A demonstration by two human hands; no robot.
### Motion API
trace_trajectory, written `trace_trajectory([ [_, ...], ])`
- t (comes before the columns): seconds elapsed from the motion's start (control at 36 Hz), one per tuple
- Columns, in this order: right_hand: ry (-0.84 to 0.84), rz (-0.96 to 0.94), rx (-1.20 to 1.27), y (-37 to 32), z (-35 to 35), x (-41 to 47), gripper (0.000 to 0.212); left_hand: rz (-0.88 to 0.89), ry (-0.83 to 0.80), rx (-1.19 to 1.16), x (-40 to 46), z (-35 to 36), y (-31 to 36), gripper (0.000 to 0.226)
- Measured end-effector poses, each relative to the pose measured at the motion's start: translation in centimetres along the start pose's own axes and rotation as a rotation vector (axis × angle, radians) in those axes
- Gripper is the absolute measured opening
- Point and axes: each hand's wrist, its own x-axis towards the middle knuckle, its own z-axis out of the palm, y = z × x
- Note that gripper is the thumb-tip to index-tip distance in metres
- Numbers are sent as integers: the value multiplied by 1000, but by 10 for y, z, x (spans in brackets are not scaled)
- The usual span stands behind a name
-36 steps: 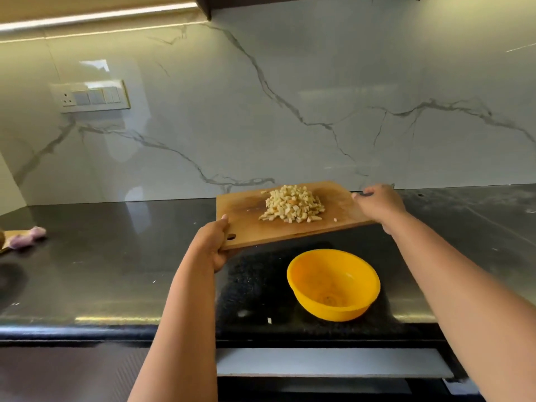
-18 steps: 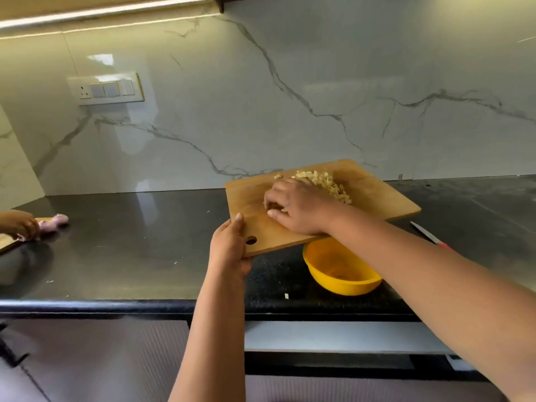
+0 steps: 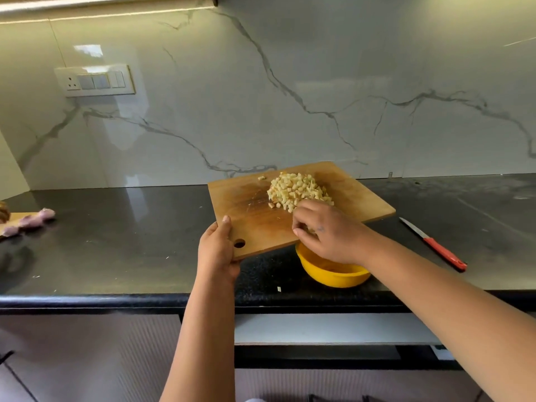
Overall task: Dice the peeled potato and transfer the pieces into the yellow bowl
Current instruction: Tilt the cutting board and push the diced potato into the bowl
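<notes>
A wooden cutting board (image 3: 252,204) is held in the air above the black counter, its near edge over the yellow bowl (image 3: 333,274). My left hand (image 3: 216,253) grips the board's near left corner beside its hanging hole. A heap of diced potato pieces (image 3: 295,190) lies on the board's far middle. My right hand (image 3: 324,230) rests on the board just below the heap, fingers curled, with some pieces under them. The bowl is partly hidden by the board and my right hand.
A red-handled knife (image 3: 435,245) lies on the counter to the right of the board. Pinkish onion pieces (image 3: 29,221) on another board sit at the far left edge. A marble wall stands behind, with a switch panel (image 3: 95,81). One potato bit (image 3: 279,289) lies near the counter's front edge.
My right hand left the board's right edge, went onto the potato heap, and has drawn back toward the near edge over the bowl. The board has moved over the bowl.
</notes>
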Motion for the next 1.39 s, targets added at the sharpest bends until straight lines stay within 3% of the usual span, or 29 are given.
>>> trace_trajectory([
  [0.19, 34, 53, 69, 12, -6, -41, 4, -7, 5, 9, 1, 2, -7, 17],
  [0.42, -12, 187, 265, 11, -40, -44, 20, 8, 11, -12, -1, 0, -13, 14],
  [0.5, 133, 230, 296, 15, -51, -23, 25, 24, 8, -24, -3, -1, -12, 16],
  [0.56, 195, 302, 461, 19, -53, -2, 33, 35, -1, -29, -4, -1, -10, 17],
  [0.61, 130, 339, 701, 17, -48, 14, 39, 40, -8, -31, -5, 0, -10, 19],
  [0.67, 90, 323, 772, 15, -41, 22, 43, 45, -11, -27, -6, 0, -10, 19],
  [0.81, 109, 278, 734, 15, -28, 29, 52, 55, -15, -33, -4, -4, -12, 20],
  [0.89, 251, 330, 635, 25, -28, 40, 29, 60, -24, -36, -4, -5, -11, 20],
  [0.94, 326, 375, 424, 33, -32, 54, 22, 64, -34, -45, -5, -4, -10, 17],
  [1.0, 260, 374, 218, 39, -33, 71, 35, 68, -36, -60, -6, -3, -9, 16],
  [1.08, 1, 391, 87, 34, -25, 91, 65, 69, -37, -71, -8, -2, -9, 15],
  [1.14, -146, 421, 21, 29, -17, 99, 71, 72, -41, -71, -9, -1, -7, 14],
  [1.22, -226, 404, -105, 26, -11, 100, 59, 73, -42, -66, -9, 0, -6, 14],
  [1.39, -176, 379, -159, 24, -12, 82, 37, 67, -41, -66, -8, 2, -8, 14],
])
